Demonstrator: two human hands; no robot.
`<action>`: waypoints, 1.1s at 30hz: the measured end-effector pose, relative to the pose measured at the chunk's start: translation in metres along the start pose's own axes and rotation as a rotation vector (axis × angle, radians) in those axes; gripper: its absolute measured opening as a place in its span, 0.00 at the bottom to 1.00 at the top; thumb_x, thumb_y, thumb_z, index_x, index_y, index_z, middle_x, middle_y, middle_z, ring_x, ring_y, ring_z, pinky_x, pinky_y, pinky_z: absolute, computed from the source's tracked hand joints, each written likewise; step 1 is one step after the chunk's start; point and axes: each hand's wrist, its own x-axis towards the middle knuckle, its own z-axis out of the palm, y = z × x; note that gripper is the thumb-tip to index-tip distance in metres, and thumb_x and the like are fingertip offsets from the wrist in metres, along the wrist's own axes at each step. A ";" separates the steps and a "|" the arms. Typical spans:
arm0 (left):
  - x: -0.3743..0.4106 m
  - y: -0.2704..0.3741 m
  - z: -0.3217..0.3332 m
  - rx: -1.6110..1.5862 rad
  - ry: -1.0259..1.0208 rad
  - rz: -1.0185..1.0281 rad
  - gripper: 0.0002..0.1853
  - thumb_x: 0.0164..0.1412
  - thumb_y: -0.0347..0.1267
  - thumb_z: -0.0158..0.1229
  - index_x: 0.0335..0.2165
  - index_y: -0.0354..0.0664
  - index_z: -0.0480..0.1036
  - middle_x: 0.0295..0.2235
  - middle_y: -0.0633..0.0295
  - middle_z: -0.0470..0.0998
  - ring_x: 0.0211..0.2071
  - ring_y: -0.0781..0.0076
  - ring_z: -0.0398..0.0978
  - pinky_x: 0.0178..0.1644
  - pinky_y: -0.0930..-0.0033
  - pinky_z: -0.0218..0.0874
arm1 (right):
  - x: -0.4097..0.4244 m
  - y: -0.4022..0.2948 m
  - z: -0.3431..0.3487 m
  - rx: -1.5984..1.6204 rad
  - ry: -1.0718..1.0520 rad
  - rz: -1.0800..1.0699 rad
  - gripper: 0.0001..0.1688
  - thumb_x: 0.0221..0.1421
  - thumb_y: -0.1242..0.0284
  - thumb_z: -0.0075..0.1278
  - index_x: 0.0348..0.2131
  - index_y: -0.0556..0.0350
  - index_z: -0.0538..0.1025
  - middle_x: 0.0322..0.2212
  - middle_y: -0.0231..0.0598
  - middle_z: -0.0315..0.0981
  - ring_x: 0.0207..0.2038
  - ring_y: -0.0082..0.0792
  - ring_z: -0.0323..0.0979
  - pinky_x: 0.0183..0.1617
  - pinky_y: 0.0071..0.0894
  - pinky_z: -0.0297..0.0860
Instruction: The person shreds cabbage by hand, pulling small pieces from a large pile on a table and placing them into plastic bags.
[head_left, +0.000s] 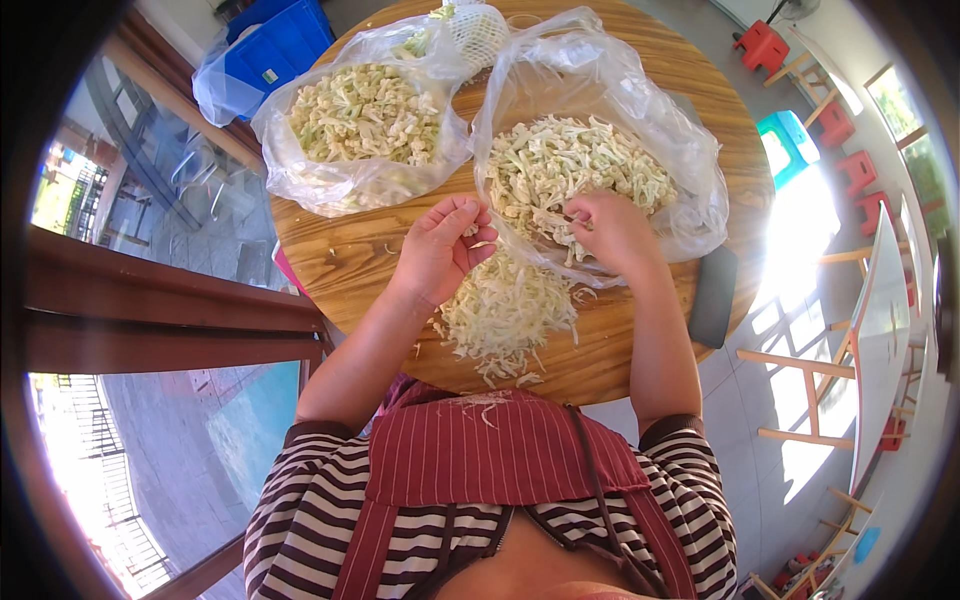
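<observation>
My left hand (448, 244) is raised over the table with thumb and fingertips pinched on a small cauliflower piece (471, 229), mostly hidden by the fingers. My right hand (611, 229) reaches over the near rim of a clear plastic bag (600, 64). Its curled fingers touch the cut cauliflower florets (555, 161) inside; whether they grip one is hidden. Between my forearms, a heap of pale thin peelings (510, 307) lies on the round wooden table (345, 247). A second clear plastic bag (322, 191), at the far left, holds more cauliflower pieces (367, 112).
White netting (478, 34) stands at the table's far side. A dark flat object (712, 298) lies by the right edge. Beyond the table are a blue crate (277, 56), a turquoise stool (787, 146) and several red stools (761, 46). Peeling scraps lie on my striped apron (487, 442).
</observation>
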 end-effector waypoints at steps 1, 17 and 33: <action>0.000 -0.001 0.000 0.005 0.001 -0.002 0.05 0.63 0.31 0.49 0.34 0.42 0.70 0.29 0.67 0.72 0.30 0.77 0.72 0.33 0.75 0.68 | -0.002 0.002 0.002 -0.091 -0.075 -0.036 0.07 0.46 0.72 0.54 0.30 0.52 0.78 0.25 0.41 0.75 0.30 0.46 0.74 0.35 0.39 0.70; 0.000 -0.011 0.012 0.309 -0.052 0.044 0.03 0.59 0.28 0.54 0.34 0.41 0.70 0.29 0.67 0.73 0.23 0.86 0.65 0.24 0.83 0.56 | 0.003 -0.006 -0.007 0.793 0.023 0.096 0.13 0.52 0.72 0.54 0.36 0.63 0.76 0.27 0.30 0.74 0.28 0.19 0.69 0.32 0.23 0.67; -0.003 -0.013 0.025 1.272 -0.049 0.767 0.08 0.48 0.23 0.62 0.31 0.36 0.74 0.29 0.61 0.72 0.23 0.75 0.70 0.27 0.74 0.62 | -0.007 -0.035 -0.009 0.690 -0.194 0.024 0.09 0.51 0.72 0.54 0.30 0.62 0.77 0.21 0.31 0.74 0.23 0.18 0.67 0.28 0.21 0.64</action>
